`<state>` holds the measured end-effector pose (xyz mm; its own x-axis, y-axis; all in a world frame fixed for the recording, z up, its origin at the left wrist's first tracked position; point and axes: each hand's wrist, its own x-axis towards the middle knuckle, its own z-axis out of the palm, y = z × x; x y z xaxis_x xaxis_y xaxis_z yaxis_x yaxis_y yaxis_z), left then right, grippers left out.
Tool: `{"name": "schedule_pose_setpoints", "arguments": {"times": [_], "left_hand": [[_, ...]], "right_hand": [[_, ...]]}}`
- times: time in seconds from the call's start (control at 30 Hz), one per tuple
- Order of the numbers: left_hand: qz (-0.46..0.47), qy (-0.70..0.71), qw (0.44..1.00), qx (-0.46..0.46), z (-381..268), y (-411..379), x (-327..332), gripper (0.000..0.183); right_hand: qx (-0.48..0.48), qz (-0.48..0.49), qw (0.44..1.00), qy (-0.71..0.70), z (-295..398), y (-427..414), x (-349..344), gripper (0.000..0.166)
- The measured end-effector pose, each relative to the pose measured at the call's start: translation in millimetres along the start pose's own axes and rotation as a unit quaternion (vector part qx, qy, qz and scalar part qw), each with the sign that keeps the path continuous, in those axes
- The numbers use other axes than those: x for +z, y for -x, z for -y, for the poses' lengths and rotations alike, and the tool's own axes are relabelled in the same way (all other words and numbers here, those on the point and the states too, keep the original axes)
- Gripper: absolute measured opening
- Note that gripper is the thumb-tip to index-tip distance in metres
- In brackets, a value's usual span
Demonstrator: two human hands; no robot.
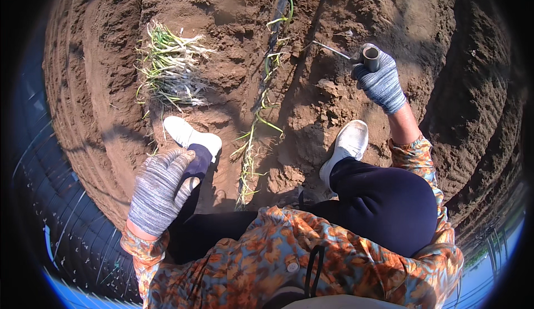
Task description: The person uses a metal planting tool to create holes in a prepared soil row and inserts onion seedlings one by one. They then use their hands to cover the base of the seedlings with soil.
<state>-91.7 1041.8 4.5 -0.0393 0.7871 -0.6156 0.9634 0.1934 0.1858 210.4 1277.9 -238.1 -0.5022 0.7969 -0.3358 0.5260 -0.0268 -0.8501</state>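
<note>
My left hand (162,190), in a grey striped knit glove, is over my left shin near the white shoe, with its fingers together and the thumb a little apart; nothing shows in it. My right hand (377,77), gloved alike, is closed around a hand tool with a hollow tubular handle (371,58) and a thin metal rod (331,49) pointing left. A pile of green and white onion seedlings (177,67) with bare roots lies on the soil beyond my left shoe. Between my feet runs a row of limp green seedlings (267,100) along a dark strip (278,21).
Loose, ridged brown soil (233,59) surrounds both white shoes, the left (192,134) and the right (350,142). A deep shaded furrow (467,67) lies to the right. Dark sheeting (54,200) with pale lines stretches along the far left.
</note>
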Motion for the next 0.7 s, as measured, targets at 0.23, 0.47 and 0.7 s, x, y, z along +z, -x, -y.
{"name": "schedule_pose_setpoints", "arguments": {"times": [0.23, 0.47, 0.7], "left_hand": [[-0.037, -0.013, 0.999, -0.025, 1, 73, -3, 0.044], [-0.149, 0.038, 0.988, -0.008, 29, 133, 3, 0.042], [-0.233, 0.178, 0.947, -0.131, 39, 177, 13, 0.045]], "right_hand": [[-0.027, -0.051, 0.995, -0.085, 11, 47, 35, 0.006], [0.017, -0.050, 0.994, -0.097, 1, 78, 57, 0.007], [-0.090, -0.156, 0.979, -0.099, 56, 147, -33, 0.006]]}}
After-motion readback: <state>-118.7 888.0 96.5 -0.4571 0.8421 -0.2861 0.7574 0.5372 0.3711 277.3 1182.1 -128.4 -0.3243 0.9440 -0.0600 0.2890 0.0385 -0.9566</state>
